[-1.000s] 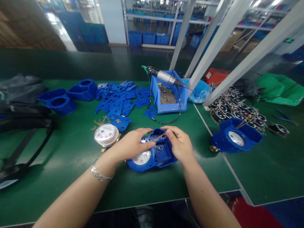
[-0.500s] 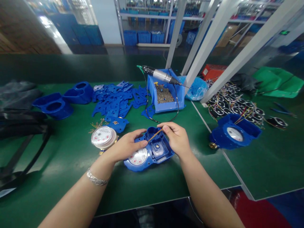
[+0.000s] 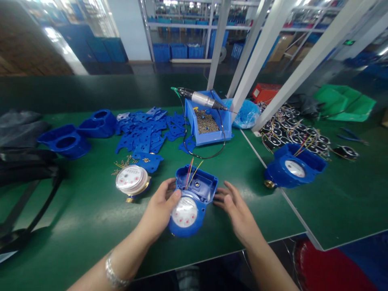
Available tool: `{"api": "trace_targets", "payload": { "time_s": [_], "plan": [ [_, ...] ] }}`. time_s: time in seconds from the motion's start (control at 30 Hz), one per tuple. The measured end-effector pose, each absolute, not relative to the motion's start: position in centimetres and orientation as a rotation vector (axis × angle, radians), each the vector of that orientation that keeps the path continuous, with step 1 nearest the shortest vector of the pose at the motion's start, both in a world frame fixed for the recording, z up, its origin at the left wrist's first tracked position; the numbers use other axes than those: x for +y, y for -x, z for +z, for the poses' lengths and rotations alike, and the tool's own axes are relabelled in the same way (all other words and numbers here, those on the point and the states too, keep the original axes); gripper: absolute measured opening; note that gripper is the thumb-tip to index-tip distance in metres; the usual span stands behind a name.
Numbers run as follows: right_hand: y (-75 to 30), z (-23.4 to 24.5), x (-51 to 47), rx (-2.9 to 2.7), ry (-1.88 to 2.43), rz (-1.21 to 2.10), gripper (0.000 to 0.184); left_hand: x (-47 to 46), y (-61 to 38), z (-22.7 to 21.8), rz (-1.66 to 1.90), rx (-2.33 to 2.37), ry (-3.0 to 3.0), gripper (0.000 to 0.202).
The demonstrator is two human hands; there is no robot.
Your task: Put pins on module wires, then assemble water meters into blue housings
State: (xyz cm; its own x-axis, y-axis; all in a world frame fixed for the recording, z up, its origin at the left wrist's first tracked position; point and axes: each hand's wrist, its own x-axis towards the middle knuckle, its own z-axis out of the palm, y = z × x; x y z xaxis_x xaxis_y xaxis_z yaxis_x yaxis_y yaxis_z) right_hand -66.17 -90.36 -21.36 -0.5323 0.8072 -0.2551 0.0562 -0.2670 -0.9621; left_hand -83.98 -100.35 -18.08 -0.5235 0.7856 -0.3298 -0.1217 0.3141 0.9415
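A blue water meter housing (image 3: 200, 214) with a round white dial (image 3: 184, 211) lies face up on the green table before me. Thin red and yellow wires (image 3: 190, 173) stand up out of its open box part. My left hand (image 3: 163, 205) grips the housing's left side, thumb on top by the dial. On the other side, my right hand (image 3: 235, 208) has its fingers apart close to the box's right wall, holding nothing; whether a fingertip touches is unclear. Left of my left hand sits a bare meter (image 3: 131, 180) with a brass fitting.
Blue flat plates (image 3: 142, 131) are heaped behind, with two blue housings (image 3: 67, 141) at left. An electric screwdriver (image 3: 201, 99) lies across a blue bin of screws (image 3: 209, 139). At right are another meter (image 3: 292, 167), wired black discs (image 3: 281, 137) and pliers (image 3: 353, 136).
The housing has turned so its box part faces away from me. My right hand has let go of the wires and opened; they now stand up. My left hand has shifted down the side.
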Motion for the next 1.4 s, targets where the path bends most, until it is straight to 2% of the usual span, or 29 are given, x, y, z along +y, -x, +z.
{"api": "trace_targets", "payload": {
  "time_s": [0.23, 0.4, 0.7, 0.97, 1.07, 1.27, 1.4],
  "plan": [
    [67.6, -20.5, -93.0, -1.273, 0.910, 2.071, 0.072, -100.7, 83.8, -18.0, 1.287, 1.855, -0.862, 0.082],
    [68.3, -19.8, -93.0, -1.111, 0.868, 2.146, 0.077, -98.6, 84.6, -17.5, 1.239, 1.845, -1.168, 0.072],
    [68.9, -19.9, -92.8, -1.037, 0.793, 2.214, 0.088, -98.2, 85.2, -17.0, 1.131, 1.658, -1.207, 0.071],
    [68.8, -20.2, -92.8, -0.985, 0.793, 2.229, 0.092, -98.0, 85.2, -17.3, 1.115, 1.662, -1.175, 0.068],
    [68.9, -20.0, -93.1, -0.960, 0.830, 2.212, 0.096, -98.2, 85.3, -17.7, 1.136, 1.689, -1.176, 0.071],
    [67.8, -19.3, -93.1, -1.175, 1.001, 1.998, 0.098, -98.5, 84.5, -18.1, 1.224, 1.779, -1.150, 0.094],
    [66.7, -19.3, -93.3, -1.264, 0.992, 2.096, 0.097, -99.7, 83.4, -18.6, 1.241, 1.803, -1.003, 0.095]
  ]
}}
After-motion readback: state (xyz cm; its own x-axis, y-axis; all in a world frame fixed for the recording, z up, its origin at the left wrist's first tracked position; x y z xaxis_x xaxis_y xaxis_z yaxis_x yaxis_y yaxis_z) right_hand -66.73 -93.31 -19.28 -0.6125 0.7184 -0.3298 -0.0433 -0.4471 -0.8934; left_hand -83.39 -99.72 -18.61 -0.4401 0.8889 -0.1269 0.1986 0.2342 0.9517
